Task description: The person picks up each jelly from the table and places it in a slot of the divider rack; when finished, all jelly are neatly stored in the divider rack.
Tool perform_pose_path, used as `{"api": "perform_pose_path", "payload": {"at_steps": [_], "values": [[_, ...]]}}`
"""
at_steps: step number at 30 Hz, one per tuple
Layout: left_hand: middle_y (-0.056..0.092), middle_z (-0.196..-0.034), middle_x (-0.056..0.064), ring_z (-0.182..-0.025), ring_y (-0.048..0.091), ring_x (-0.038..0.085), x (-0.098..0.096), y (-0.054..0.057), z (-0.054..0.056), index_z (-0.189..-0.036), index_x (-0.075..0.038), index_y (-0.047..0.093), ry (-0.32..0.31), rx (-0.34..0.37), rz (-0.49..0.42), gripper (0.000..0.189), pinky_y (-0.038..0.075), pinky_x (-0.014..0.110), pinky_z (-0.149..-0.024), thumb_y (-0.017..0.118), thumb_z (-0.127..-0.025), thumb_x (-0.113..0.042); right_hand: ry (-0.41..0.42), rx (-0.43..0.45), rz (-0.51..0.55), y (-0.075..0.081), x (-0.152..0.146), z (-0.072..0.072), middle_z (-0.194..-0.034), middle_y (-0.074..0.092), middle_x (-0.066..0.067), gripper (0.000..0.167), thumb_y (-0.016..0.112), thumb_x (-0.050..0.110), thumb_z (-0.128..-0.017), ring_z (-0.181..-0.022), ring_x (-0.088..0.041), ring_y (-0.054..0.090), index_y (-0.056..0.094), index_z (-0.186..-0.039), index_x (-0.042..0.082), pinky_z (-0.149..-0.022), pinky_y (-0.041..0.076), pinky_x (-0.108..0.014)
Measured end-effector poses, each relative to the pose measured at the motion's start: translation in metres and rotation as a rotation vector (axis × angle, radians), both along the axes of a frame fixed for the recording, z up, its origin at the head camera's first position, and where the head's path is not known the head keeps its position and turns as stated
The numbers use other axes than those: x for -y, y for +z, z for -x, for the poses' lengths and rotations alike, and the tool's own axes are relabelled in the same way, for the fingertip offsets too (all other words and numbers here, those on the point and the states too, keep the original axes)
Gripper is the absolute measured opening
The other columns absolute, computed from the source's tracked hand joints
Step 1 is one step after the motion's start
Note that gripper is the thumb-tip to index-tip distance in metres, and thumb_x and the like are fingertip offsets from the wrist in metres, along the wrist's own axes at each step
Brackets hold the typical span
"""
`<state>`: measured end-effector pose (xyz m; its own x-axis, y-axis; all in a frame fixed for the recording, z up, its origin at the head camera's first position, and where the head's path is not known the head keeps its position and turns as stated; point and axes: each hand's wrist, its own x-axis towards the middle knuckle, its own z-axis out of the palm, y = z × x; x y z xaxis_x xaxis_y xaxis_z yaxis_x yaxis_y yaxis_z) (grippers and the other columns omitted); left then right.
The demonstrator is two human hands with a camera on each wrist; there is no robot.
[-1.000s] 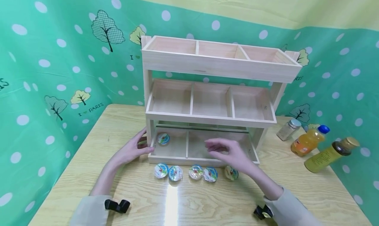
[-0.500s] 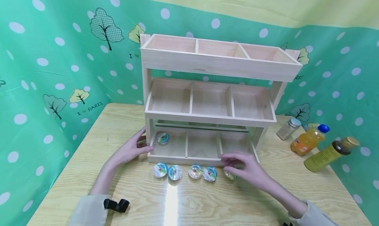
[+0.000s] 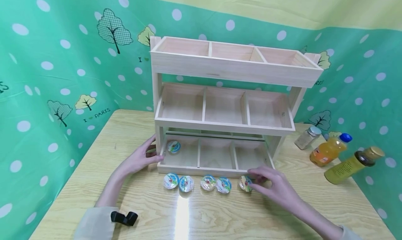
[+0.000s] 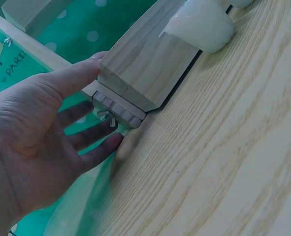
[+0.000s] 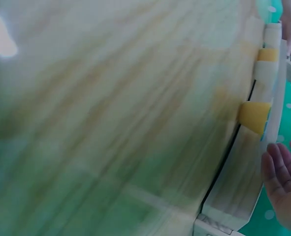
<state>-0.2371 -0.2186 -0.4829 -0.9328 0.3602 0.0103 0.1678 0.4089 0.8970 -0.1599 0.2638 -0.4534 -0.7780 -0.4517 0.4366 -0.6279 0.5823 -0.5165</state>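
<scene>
Head view shows the right hand (image 3: 273, 186) lower and farther right than a second ago, when it hung over the lowest tray (image 3: 216, 171) of the wooden rack (image 3: 235, 72). Its thumb and fingers now frame the end cup (image 3: 244, 183), which sits on the counter (image 3: 207, 219) before the right compartment (image 3: 252, 156), at the end of a row with four other cups (image 3: 208, 182). Those fingers stand apart, and the right wrist view shows no firm hold, so I judge the reach nearly complete and the cup not yet taken. The left hand (image 3: 138, 159) stays at the tray's left end, fingers loosely spread, thumb touching its corner. One cup lies inside the left compartment (image 3: 185, 159), unchanged.
</scene>
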Motion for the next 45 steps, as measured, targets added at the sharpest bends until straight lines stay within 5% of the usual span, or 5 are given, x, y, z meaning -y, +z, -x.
{"api": "perform_pose_path", "payload": {"at_steps": [13, 22, 29, 41, 45], "values": [[0.018, -0.170, 0.024, -0.145, 0.038, 0.058, 0.000, 0.000, -0.002, -0.167, -0.028, 0.008, 0.009, 0.005, 0.005, 0.095, 0.040, 0.067, -0.116, 0.072, -0.097, -0.026, -0.105, -0.201, -0.268, -0.009, -0.003, -0.003, -0.097, 0.077, 0.008, 0.054, 0.094, 0.031, -0.068, -0.078, -0.005, 0.071, 0.075, -0.116, 0.018, -0.065, 0.060, -0.021], [0.021, -0.170, 0.024, -0.146, 0.038, 0.057, -0.001, 0.001, -0.002, -0.167, -0.026, 0.009, 0.012, 0.010, 0.011, 0.094, 0.040, 0.066, -0.117, 0.072, -0.097, -0.026, -0.127, -0.177, -0.322, -0.012, 0.003, -0.002, -0.089, 0.080, 0.009, 0.060, 0.094, 0.042, -0.068, -0.074, -0.004, 0.074, 0.069, -0.119, 0.023, -0.061, 0.058, -0.023], [0.023, -0.169, 0.025, -0.146, 0.038, 0.055, -0.001, 0.002, -0.002, -0.167, -0.025, 0.009, 0.015, 0.005, 0.019, 0.095, 0.040, 0.066, -0.117, 0.073, -0.097, -0.027, -0.137, -0.173, -0.304, -0.013, 0.010, -0.002, -0.086, 0.080, 0.004, 0.060, 0.095, 0.039, -0.066, -0.066, -0.007, 0.073, 0.068, -0.117, 0.021, -0.056, 0.054, -0.017], [0.023, -0.169, 0.024, -0.146, 0.039, 0.055, -0.002, 0.000, 0.000, -0.167, -0.026, 0.010, 0.010, 0.008, 0.010, 0.094, 0.040, 0.066, -0.117, 0.072, -0.097, -0.027, -0.102, 0.013, -0.202, -0.003, 0.014, -0.005, -0.097, 0.080, 0.000, 0.049, 0.092, 0.017, -0.072, -0.080, -0.003, 0.074, 0.071, -0.116, 0.015, -0.068, 0.063, -0.018], [0.020, -0.170, 0.025, -0.145, 0.038, 0.057, -0.001, 0.000, -0.001, -0.167, -0.027, 0.009, 0.006, 0.007, -0.002, 0.094, 0.040, 0.066, -0.116, 0.072, -0.097, -0.026, -0.094, 0.009, -0.142, 0.006, 0.018, -0.001, -0.102, 0.079, -0.003, 0.043, 0.090, 0.012, -0.074, -0.082, -0.005, 0.074, 0.075, -0.115, 0.009, -0.070, 0.062, -0.018]]}}
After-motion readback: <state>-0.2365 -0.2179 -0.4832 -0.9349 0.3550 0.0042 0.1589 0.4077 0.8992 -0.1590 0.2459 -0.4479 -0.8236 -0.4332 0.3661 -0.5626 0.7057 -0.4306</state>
